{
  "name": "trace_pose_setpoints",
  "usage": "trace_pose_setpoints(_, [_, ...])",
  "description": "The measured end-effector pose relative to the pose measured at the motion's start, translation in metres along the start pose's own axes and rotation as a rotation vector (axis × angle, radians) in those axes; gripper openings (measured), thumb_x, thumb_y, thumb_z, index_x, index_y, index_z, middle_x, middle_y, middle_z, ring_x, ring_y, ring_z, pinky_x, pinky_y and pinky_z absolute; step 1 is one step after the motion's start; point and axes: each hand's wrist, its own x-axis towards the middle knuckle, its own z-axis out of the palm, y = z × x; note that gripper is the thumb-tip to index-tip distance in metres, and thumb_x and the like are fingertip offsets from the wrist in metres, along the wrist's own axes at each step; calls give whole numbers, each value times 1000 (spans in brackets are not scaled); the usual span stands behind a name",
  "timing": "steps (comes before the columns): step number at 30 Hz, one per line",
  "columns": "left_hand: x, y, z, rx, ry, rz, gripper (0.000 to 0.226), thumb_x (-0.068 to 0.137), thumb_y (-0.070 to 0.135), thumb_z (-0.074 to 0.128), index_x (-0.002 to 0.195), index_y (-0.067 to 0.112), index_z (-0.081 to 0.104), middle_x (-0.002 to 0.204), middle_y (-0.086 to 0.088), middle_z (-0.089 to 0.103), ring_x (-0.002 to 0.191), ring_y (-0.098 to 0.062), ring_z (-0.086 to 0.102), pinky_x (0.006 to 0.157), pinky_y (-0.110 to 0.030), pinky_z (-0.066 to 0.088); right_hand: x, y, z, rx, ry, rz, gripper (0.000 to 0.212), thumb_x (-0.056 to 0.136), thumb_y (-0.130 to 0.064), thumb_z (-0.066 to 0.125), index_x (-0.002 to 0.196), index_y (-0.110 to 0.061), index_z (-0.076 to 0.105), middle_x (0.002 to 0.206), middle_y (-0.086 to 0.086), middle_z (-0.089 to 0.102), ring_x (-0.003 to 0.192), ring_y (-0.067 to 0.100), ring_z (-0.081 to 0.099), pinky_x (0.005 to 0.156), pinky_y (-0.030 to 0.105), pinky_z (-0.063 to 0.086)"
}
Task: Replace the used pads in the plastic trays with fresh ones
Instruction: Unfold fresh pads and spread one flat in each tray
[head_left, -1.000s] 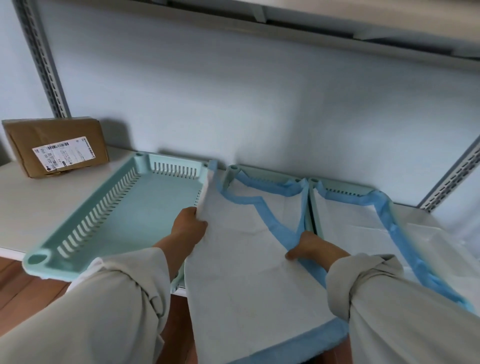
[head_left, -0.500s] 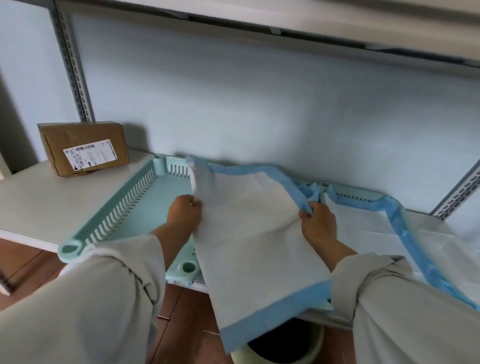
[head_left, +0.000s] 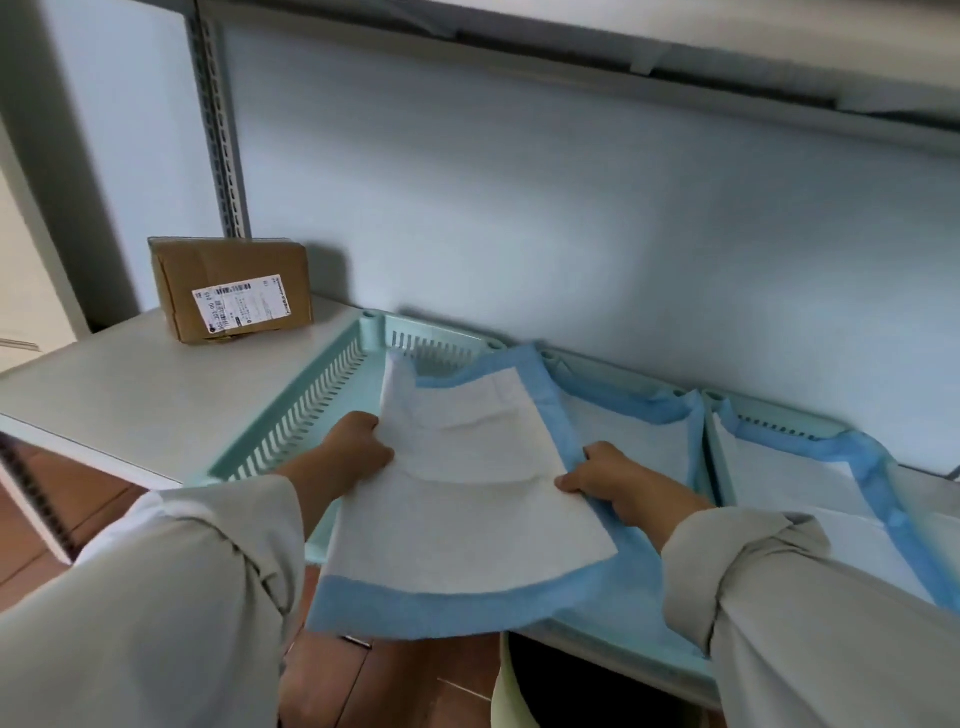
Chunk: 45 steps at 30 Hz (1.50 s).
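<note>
Both hands, left hand (head_left: 358, 449) and right hand (head_left: 605, 475), pinch a pad (head_left: 467, 499) held over the bare left tray (head_left: 291, 431). The middle tray (head_left: 698, 467) already has a pad.

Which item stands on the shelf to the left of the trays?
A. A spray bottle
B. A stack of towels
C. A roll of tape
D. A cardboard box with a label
D: a brown box with a white label stands at the back of the shelf, left of the leftmost tray.
</note>
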Motion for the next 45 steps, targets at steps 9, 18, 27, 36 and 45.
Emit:
trace_pose_setpoints(9, [27, 14, -69, -174, -525, -24, 84, 87, -17, 48, 149, 32, 19, 124, -8, 59, 92, -20, 65, 65, -29, 59, 40, -59, 42, 26, 290, -224, 33, 86, -11, 60, 118, -4, 59, 118, 16, 63, 108, 34, 58, 93, 37, 47])
trace_pose_setpoints(18, [54, -38, -48, 62, -206, -166, 49, 96, 19, 51, 142, 13, 35, 135, -14, 44, 117, -31, 50, 78, -37, 46, 45, -67, 100, -92, 162, -106, 46, 93, -13, 48, 136, -2, 36, 138, 17, 45, 125, 34, 46, 99, 34, 40])
trace_pose_setpoints(27, [52, -57, -31, 247, -66, -85, 37, 86, 15, 63, 117, -5, 54, 123, -23, 56, 107, -33, 57, 77, -33, 47, 46, -65, 97, -32, 89, -52, 43, 92, -5, 45, 134, -2, 37, 134, 17, 45, 121, 33, 47, 99, 35, 40])
trace_pose_setpoints(36, [57, -62, -83, 600, 133, 87, 44, 95, 21, 46, 136, 15, 32, 117, -15, 60, 103, -33, 59, 83, -40, 47, 27, -76, 129, -186, -52, -56, 43, 96, -8, 46, 136, 1, 37, 138, 18, 45, 125, 32, 48, 102, 33, 42])
trace_pose_setpoints(45, [50, -79, -65, 968, -34, 106, 45, 96, 13, 37, 140, 22, 41, 140, -5, 48, 125, -25, 51, 104, -36, 43, 27, -75, 137, -352, 21, -274, 42, 94, -9, 47, 135, -6, 38, 139, 13, 45, 126, 30, 46, 100, 32, 38])
